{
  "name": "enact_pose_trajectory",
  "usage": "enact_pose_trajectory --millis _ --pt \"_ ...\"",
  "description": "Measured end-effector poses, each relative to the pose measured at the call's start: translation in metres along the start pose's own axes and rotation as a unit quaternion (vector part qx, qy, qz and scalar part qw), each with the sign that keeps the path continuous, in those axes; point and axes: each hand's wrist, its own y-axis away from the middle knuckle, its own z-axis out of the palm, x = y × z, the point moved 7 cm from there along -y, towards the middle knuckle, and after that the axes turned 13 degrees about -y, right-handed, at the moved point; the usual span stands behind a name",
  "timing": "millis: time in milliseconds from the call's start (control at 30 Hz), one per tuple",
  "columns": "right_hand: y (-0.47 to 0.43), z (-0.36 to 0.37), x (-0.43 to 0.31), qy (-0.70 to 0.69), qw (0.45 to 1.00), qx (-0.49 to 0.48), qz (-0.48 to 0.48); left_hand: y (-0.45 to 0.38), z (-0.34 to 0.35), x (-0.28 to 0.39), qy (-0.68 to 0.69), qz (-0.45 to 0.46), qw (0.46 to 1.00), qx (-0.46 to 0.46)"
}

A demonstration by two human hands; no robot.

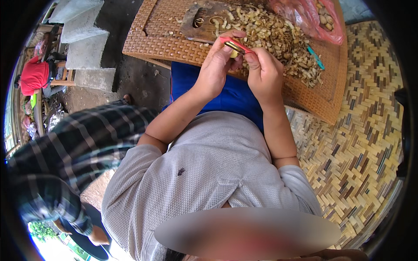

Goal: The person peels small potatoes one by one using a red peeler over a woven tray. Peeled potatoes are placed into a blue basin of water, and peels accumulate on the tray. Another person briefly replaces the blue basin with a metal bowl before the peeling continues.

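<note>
In my left hand (217, 67) I hold a small pale yellow peeled piece (234, 54), perhaps a potato, mostly hidden by fingers and tool. My right hand (265, 71) is closed on the end of a red-handled peeler (237, 44) with a metal blade, which lies across the piece. Both hands are over the near edge of a woven rattan table (156, 44). Behind them a large heap of brownish peelings (274, 36) spreads over the table and part of a wooden board (189, 24). A turquoise-handled tool (315, 57) rests on the heap's right side.
At the table's far right, a red plastic bag (331, 36) holds small round pale items (324, 18). Woven bamboo matting (352, 156) lies to the right. A person in plaid (75, 143) is close at the left; another in a red shirt (34, 75) is farther off.
</note>
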Motion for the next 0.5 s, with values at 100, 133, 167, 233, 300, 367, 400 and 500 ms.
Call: enact_pose_trajectory --millis 100,133,167,233,300,367,400,500 --pt "0.001 0.001 -0.002 0.003 1.0 0.001 -0.02 0.003 0.001 -0.001 -0.02 -0.005 1.0 0.009" --pt "0.001 0.001 -0.002 0.009 1.0 0.002 -0.024 0.003 0.002 0.0 -0.026 -0.004 1.0 0.006" --pt "0.001 0.0 -0.002 0.019 1.0 0.007 -0.023 0.004 0.003 -0.002 -0.029 -0.011 0.999 0.017" --pt "0.002 0.001 -0.003 0.003 1.0 0.004 -0.029 0.006 0.003 -0.005 -0.035 -0.033 0.998 0.032" --pt "0.002 0.0 -0.002 0.005 1.0 0.007 -0.029 0.005 0.002 -0.005 -0.024 -0.038 0.998 0.033" --pt "0.001 -0.003 -0.001 0.02 0.999 0.013 -0.023 0.002 -0.001 0.0 -0.023 -0.026 0.999 0.023" --pt "0.001 -0.003 0.0 0.018 1.0 0.01 -0.021 0.002 -0.001 0.003 -0.026 -0.011 0.999 0.014" --pt "-0.001 -0.002 0.001 0.016 1.0 0.005 -0.015 0.003 0.001 0.007 -0.055 0.004 0.998 0.013"
